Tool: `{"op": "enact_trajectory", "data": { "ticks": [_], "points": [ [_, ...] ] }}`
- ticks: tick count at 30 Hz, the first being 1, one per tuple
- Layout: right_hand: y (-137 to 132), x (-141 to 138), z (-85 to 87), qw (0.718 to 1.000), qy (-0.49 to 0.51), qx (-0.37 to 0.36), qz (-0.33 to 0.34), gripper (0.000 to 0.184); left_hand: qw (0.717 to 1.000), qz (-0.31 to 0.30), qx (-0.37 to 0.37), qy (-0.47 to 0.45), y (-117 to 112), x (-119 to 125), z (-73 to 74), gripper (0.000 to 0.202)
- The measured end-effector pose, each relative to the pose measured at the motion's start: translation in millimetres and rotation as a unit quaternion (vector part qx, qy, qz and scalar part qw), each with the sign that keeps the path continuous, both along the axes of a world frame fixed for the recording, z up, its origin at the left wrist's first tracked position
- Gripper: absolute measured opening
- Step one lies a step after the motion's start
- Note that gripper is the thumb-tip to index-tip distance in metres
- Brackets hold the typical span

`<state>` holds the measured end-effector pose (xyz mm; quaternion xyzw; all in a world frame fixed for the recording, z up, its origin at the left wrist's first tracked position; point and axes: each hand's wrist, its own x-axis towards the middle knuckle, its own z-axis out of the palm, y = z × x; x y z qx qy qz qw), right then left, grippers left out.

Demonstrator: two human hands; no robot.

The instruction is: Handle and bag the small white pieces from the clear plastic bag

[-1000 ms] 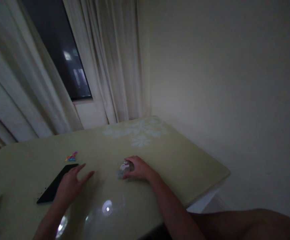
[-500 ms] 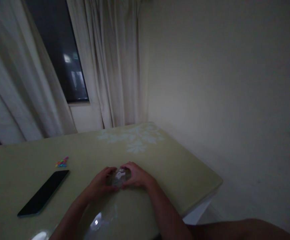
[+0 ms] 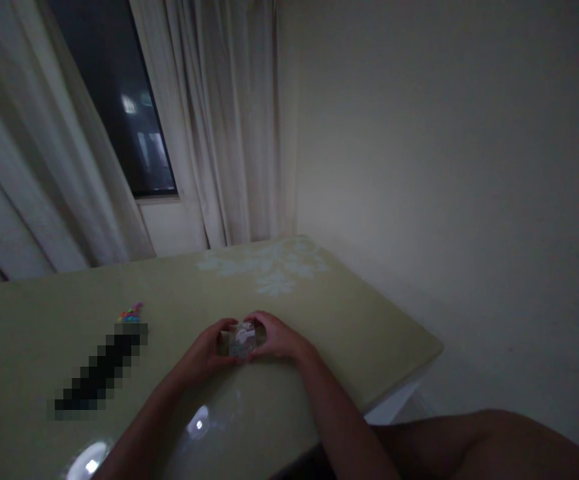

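Between my two hands, low over the table, is a small clear, shiny packet with a whitish print on it. My left hand curls round its left side, thumb at the near edge and fingers at the far edge. On the other side, my right hand holds it the same way, fingertips almost meeting those of the left. Dim light blurs the packet's exact kind, and I cannot tell whether it touches the tabletop.
A small heap of bright coloured pieces lies to the left. Just nearer is a dark flat device, blurred into blocks. Curtains hang behind the table, and a wall runs along its right. My bare leg shows at lower right.
The view has tilted slightly, so the table sits higher in the picture. Between my hands the packet now shows a squarer, clearer printed face. Both hands keep their hold.
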<state>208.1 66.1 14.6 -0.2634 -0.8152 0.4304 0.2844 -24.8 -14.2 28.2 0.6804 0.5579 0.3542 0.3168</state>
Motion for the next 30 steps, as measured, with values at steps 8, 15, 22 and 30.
{"op": "enact_trajectory", "data": {
  "ticks": [8, 15, 22, 30],
  "points": [
    [9.1, -0.2, 5.9, 0.987, 0.028, 0.033, -0.152, 0.086, 0.992, 0.071, 0.086, 0.053, 6.2, -3.8, -8.3, 0.074],
    [21.3, 36.8, 11.6, 0.825, -0.18, 0.071, -0.531, 0.061, 0.985, 0.106, 0.099, 0.096, 5.9, 0.6, -13.3, 0.071],
    [11.4, 8.7, 8.3, 0.901, -0.101, 0.129, -0.401, 0.048, 0.971, 0.123, 0.176, 0.108, 11.9, 10.2, -18.5, 0.06],
    [-15.0, -34.3, -7.9, 0.971, -0.096, 0.127, -0.18, 0.043, 0.923, 0.034, 0.28, 0.263, 10.9, 7.6, -20.1, 0.075]
  ]
}}
